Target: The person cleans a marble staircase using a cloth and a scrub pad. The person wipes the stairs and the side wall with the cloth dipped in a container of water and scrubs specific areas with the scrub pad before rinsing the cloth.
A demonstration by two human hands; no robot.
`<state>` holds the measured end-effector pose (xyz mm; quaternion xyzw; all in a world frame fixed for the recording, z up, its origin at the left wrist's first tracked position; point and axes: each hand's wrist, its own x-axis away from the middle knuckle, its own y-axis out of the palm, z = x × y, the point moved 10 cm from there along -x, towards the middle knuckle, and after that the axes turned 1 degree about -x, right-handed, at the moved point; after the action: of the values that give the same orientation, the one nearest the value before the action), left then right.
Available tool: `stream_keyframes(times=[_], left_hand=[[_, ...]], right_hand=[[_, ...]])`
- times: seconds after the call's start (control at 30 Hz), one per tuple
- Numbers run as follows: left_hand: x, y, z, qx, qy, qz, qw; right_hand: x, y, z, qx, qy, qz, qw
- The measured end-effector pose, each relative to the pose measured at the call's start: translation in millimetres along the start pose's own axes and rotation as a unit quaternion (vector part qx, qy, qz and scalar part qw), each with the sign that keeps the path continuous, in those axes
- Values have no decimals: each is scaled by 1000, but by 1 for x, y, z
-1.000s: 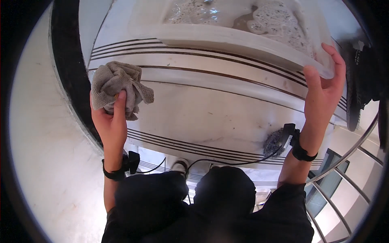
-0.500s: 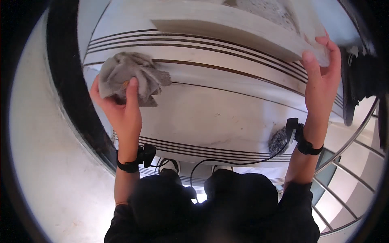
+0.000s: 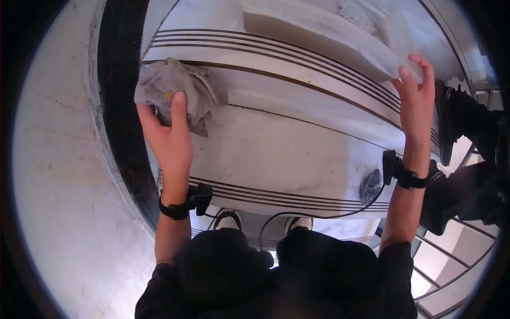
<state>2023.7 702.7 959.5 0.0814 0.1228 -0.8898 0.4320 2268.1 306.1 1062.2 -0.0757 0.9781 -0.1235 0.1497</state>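
My left hand (image 3: 169, 139) holds a narrow grip on a crumpled grey rag (image 3: 174, 91): the thumb presses down on top of the cloth and the fingers curl beneath its near edge, so the bunched fabric sits flat against the stone under my palm's reach. The rag lies at the left end of a white marble stair tread (image 3: 287, 154), just below the band of dark inlaid grooves (image 3: 297, 64) that runs along the tread's nose, and close to the black border strip (image 3: 119, 133) at the wall side.

My right hand (image 3: 417, 109) holds nothing. It is open and flat, fingers extended upward, with the fingertips resting on the edge of the next tread up (image 3: 329, 37). I judge this as a brace: it steadies my body on the stairs while the left arm works.

Each wrist carries a black band with a small device (image 3: 187, 202) and a cable. Below, my shoes (image 3: 229, 219) stand on the lower step. A metal railing (image 3: 451, 255) descends at the right.
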Motion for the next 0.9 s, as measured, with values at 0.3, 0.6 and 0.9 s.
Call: stream_keyframes(times=[0.3, 0.6, 0.9], left_hand=[[-1, -14, -4, -152, 58, -14, 987], [11, -25, 12, -339, 134, -59, 930], [7, 11, -40, -460, 131, -141, 867]], right_hand=[[9, 8, -9, 102, 12, 25, 994], [103, 61, -70, 135, -311, 36, 940], [151, 149, -41, 192, -293, -220, 910]])
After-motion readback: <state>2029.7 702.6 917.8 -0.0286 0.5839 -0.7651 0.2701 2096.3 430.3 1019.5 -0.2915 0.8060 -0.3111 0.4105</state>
